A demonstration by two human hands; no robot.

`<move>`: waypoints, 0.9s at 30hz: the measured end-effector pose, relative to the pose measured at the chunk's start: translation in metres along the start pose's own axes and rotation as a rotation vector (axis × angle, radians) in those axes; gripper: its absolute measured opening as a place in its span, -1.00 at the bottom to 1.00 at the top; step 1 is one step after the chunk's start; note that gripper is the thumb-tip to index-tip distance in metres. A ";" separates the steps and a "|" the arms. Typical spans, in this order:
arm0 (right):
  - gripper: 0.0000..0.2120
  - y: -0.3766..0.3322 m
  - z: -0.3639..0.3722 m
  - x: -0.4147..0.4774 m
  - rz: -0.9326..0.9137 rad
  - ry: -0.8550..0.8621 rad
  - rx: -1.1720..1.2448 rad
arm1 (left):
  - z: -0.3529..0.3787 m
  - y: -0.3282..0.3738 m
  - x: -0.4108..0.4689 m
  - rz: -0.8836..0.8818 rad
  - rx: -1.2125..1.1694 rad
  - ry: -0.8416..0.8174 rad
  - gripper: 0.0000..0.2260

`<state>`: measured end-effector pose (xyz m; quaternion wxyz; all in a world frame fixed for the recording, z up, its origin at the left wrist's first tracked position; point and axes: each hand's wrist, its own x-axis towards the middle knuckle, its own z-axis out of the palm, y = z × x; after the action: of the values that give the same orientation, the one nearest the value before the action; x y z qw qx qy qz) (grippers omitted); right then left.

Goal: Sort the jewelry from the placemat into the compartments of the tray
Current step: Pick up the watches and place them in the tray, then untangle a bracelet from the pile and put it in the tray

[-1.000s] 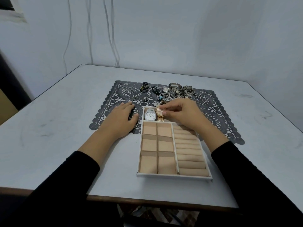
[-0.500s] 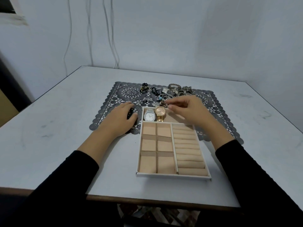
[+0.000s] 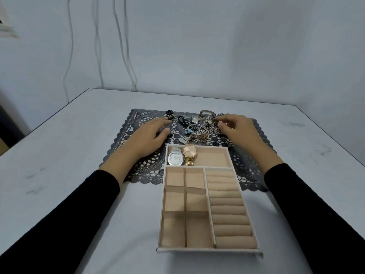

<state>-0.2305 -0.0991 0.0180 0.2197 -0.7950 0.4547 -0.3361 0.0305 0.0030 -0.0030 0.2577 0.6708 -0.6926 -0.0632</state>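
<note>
A dark grey lace placemat [image 3: 142,171] lies on the table with a tangled jewelry pile [image 3: 197,128] at its far middle. A white tray [image 3: 209,250] with beige lining sits in front of it. In the tray's wide far compartment lie a silver watch [image 3: 175,158] and a gold watch [image 3: 189,154]; the small square compartments and ring rolls hold nothing. My left hand [image 3: 150,135] rests flat on the mat, left of the pile. My right hand [image 3: 235,125] is at the pile's right edge, thumb and forefinger curled round a silver piece there.
A black beaded piece [image 3: 169,114] and small thin rings [image 3: 142,115] lie at the mat's far left. The grey table [image 3: 59,175] meets a wall behind, where cables [image 3: 122,46] hang. Table edges run close on the right and near side.
My right hand let go of the gold watch in the tray's far compartment and moved away to the pile's right edge. My left hand slid forward on the mat.
</note>
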 end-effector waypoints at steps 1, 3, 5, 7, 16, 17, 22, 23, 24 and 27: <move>-0.77 0.002 0.002 0.004 -0.002 0.002 -0.036 | 0.002 -0.002 0.007 0.010 -0.006 -0.015 -0.64; -0.76 0.005 0.005 0.013 -0.014 0.003 -0.088 | 0.005 -0.004 0.019 0.034 -0.021 -0.025 -0.63; -0.74 0.008 0.006 0.021 -0.032 0.002 -0.128 | 0.008 -0.004 0.031 0.054 -0.035 -0.027 -0.64; -0.74 0.012 0.009 0.028 -0.040 -0.012 -0.152 | 0.011 -0.005 0.041 0.076 -0.049 -0.033 -0.65; -0.78 0.030 0.018 0.055 -0.086 -0.067 -0.125 | 0.026 0.004 0.088 0.153 -0.065 -0.091 -0.67; -0.78 0.031 0.019 0.056 -0.088 -0.074 -0.121 | 0.028 0.004 0.092 0.157 -0.073 -0.097 -0.67; -0.81 0.038 0.019 0.064 -0.070 -0.085 -0.064 | 0.035 0.006 0.109 0.188 -0.077 -0.098 -0.71; -0.82 0.040 0.018 0.066 -0.063 -0.085 -0.054 | 0.037 0.005 0.112 0.190 -0.072 -0.103 -0.71; -0.83 0.041 0.017 0.067 -0.059 -0.084 -0.050 | 0.038 0.005 0.114 0.193 -0.071 -0.105 -0.72; -0.85 0.045 0.013 0.070 -0.042 -0.084 -0.034 | 0.040 0.004 0.117 0.203 -0.091 -0.094 -0.76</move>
<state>-0.2221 -0.1812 0.0032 0.2178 -0.8214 0.4339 -0.2992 0.0133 -0.1194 -0.0042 0.2602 0.5810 -0.7647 -0.0995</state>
